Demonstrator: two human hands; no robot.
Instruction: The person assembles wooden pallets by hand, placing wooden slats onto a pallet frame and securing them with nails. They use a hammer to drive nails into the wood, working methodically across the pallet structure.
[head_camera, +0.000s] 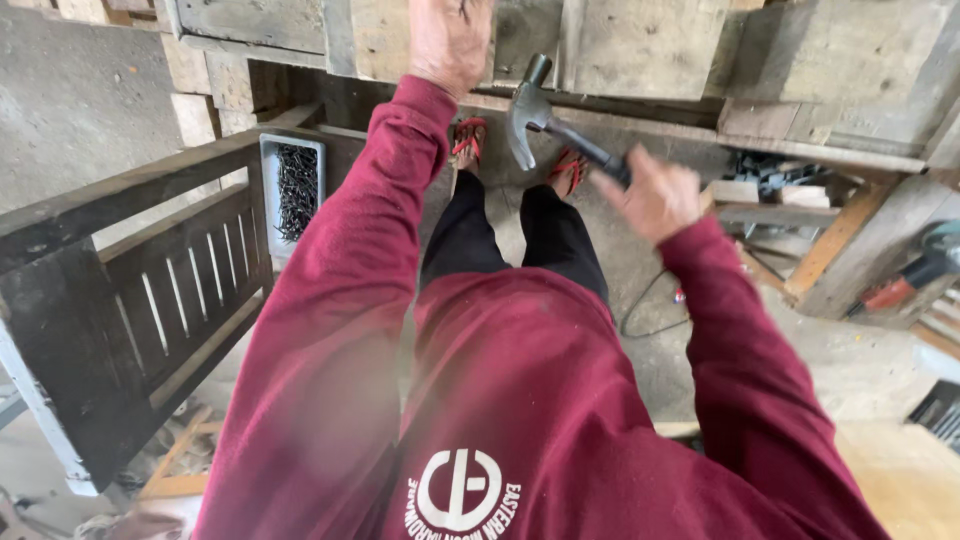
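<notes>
Above the person's red sandals (470, 140), the claw hammer (545, 120) hangs in the right hand (655, 195), whose fingers are wrapped closed around the lower end of the dark handle. The hammer's long axis runs from that fist up and to the left, ending in the steel head, which sits just below the weathered wooden planks (610, 45) of the pallet-like frame ahead, its claw curving down and its striking face turned up toward the wood. The left hand (450, 40) is raised against those planks, up and to the left of the hammer head and near it but apart; its fingers are cut off by the top edge, so I cannot tell whether they pinch anything. The head is grey metal, worn dull. A white tray of dark nails (293, 185) rests on the slatted dark wooden frame (150, 290) to the left, nearer the left arm.
</notes>
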